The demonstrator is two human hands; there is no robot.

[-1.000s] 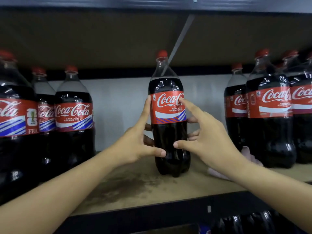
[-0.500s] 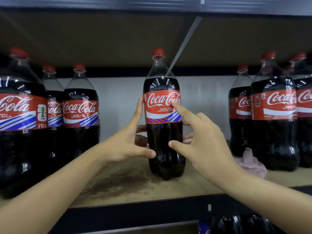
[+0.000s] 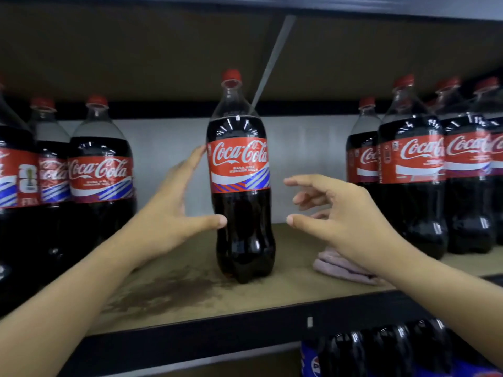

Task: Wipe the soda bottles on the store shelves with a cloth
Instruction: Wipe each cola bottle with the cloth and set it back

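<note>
A tall cola bottle (image 3: 241, 186) with a red cap and red label stands upright alone in the middle of the brown shelf (image 3: 190, 289). My left hand (image 3: 168, 213) is spread, its thumb tip and fingertip touching the bottle's left side. My right hand (image 3: 343, 213) hovers to the right of the bottle, fingers apart, clear of it and holding nothing. A pale pink cloth (image 3: 337, 265) lies crumpled on the shelf, partly hidden under my right wrist.
Groups of the same cola bottles stand on the left (image 3: 100, 175) and on the right (image 3: 411, 180) of the shelf. A dark stain (image 3: 163, 292) marks the board near the front edge. More dark bottles (image 3: 381, 346) sit on the shelf below. The upper shelf is close overhead.
My right hand has come off the middle bottle and moved right. My left hand has loosened from a grip to a light touch. The bottle stands on the shelf.
</note>
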